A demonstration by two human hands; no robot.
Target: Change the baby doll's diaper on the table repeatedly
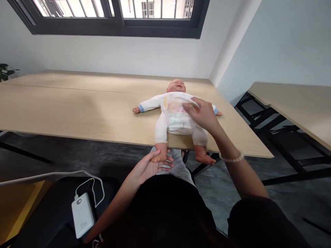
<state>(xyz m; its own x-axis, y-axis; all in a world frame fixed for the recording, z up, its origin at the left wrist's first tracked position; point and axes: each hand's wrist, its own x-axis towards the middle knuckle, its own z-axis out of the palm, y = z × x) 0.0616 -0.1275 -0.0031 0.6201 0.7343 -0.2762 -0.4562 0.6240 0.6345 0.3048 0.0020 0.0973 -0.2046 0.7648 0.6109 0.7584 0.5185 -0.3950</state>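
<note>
A baby doll (pixel 179 86) lies on its back on the table, its legs over the front edge. It wears a white long-sleeved outfit (pixel 151 103) with blue cuffs, and a white diaper (pixel 178 124) shows at its middle. My left hand (pixel 152 167) cups the doll's foot (pixel 160 155) from below, the fingers coming out behind it. Over the doll's belly, my right hand (pixel 204 113) has thumb and fingers bent together at the outfit's front. The cloth there is smeared by motion, and the fingertips are partly blurred. The doll's other foot (pixel 204 155) hangs free.
The pale wooden table (pixel 77 110) stands against a wall under a window (pixel 119 20). Another table (pixel 297 103) is at the right. On a black seat at the lower left lies a white power bank (pixel 82 215) with a cable. A plant (pixel 6 72) shows at the far left.
</note>
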